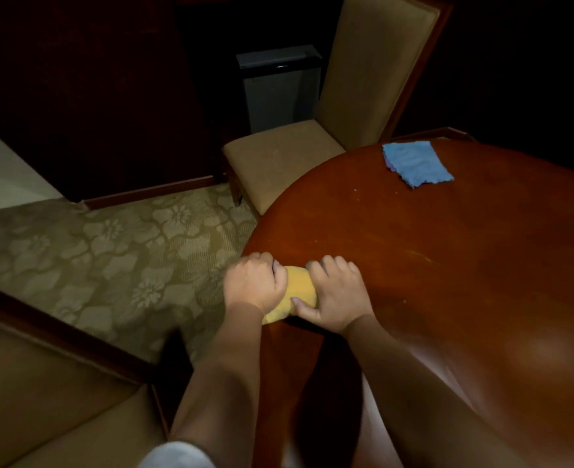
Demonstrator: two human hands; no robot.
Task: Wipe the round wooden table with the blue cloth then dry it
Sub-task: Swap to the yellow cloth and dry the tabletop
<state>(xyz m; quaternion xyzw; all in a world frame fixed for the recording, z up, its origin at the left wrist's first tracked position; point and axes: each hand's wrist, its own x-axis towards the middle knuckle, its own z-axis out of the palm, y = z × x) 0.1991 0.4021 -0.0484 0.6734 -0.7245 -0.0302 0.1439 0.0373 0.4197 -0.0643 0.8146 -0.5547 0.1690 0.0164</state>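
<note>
**Two hands grip a yellow cloth at the near-left edge of the round surface**

Both hands meet at the near-left edge of the round wooden surface (430,258). The left hand (253,285) has its fingers curled tight round one end of a yellow cloth (295,292), and the right hand (334,295) grips the other end, thumb pressed along the cloth's near side. The cloth is bunched between them, part of it hanging past the edge.

The blue cloth (415,163) lies flat near the far edge of the surface, well apart from the hands, untouched. Small pale specks dot the wood between it and the hands.

A tan padded chair (312,143) stands just beside the far-left edge. A second tan seat (42,393) sits off the near-left side. Floral carpet (110,251) covers the floor. A dark grey box (280,86) stands behind the chair; no writing on it can be read.
</note>
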